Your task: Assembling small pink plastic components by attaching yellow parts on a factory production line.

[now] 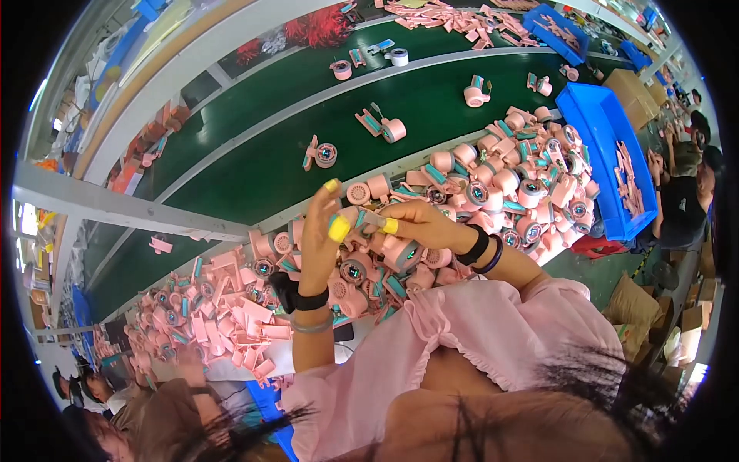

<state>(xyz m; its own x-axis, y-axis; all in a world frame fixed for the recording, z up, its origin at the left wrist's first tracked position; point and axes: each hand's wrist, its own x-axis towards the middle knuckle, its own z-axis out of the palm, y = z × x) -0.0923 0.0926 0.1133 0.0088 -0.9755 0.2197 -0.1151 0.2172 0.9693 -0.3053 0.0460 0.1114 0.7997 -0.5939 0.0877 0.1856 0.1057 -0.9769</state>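
My left hand [314,235] is raised over a heap of pink handheld fan parts [504,181], its yellow-capped thumb and finger apart. Facing it, my right hand [419,222] pinches a small grey-and-teal piece [373,220] near its yellow-capped tip. One end of that piece points toward the left thumb; whether they touch I cannot tell. Below the hands lie round fan heads [353,270] with grey rims and teal strips. Part of the heap is hidden behind my fingers and wrists.
A green conveyor belt [254,165] runs beyond the heap, carrying a few fan assemblies [389,127]. At right stands a blue bin [612,165] with pink strips inside. Pink shells [231,316] are piled at left, near a co-worker [165,408]. A white post [127,204] crosses the left side.
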